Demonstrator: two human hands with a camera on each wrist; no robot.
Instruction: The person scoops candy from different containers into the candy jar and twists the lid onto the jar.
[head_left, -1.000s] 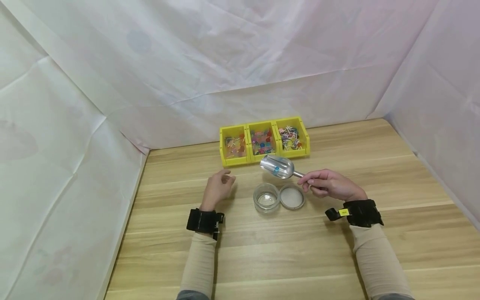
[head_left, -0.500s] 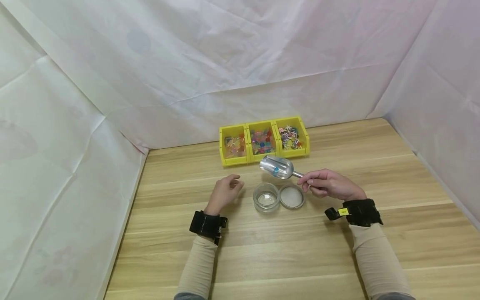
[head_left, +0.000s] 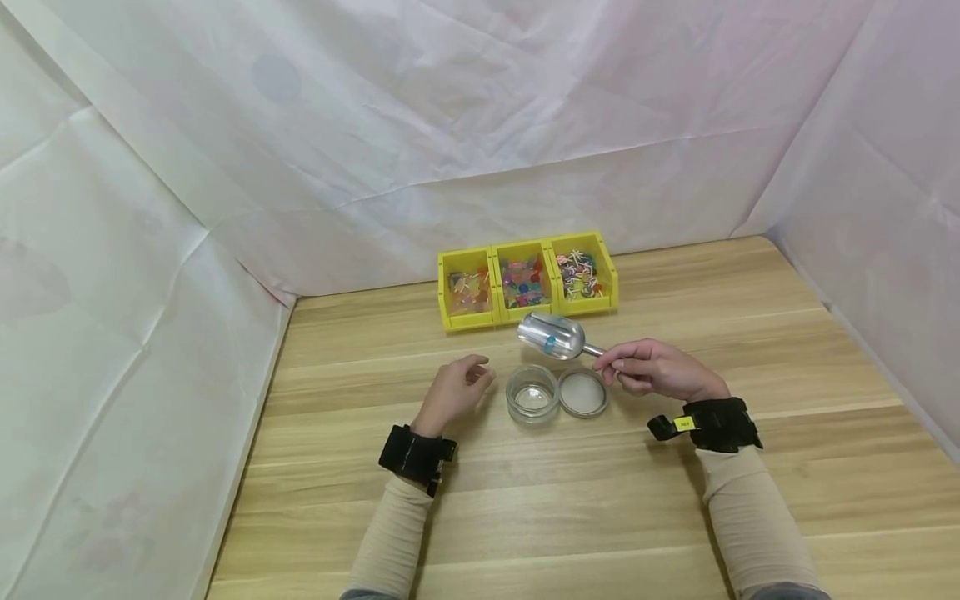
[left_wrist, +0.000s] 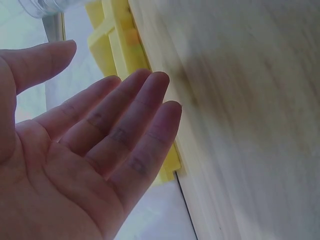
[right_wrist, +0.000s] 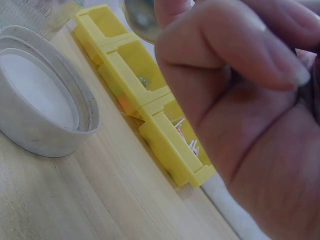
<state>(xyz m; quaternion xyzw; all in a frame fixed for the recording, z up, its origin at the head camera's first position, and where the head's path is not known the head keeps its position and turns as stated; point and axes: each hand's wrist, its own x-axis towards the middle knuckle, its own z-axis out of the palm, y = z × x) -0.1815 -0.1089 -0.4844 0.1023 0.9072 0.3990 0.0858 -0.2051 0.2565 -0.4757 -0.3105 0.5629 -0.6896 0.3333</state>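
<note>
Scoop (head_left: 564, 337), gripped in right hand (head_left: 660, 370), points left, beyond the jar (head_left: 533, 397); relaxed, empty left hand (head_left: 454, 392) is nearer the jar.

Head view looking forward and down over table (head_left: 562, 517) from above; wrist views sitting close, tilted, facing left hand (left_wrist: 75, 175), right hand (right_wrist: 245, 115); all three catching yellow bins (right_wrist: 166, 150).

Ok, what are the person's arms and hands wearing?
Left hand and right hand: no gloves. Beige sleeves, with grey fabric at the picture's bottom edge. Black wristbands on both sides; the right one also shows a small yellow label, its print too small to read.
</note>
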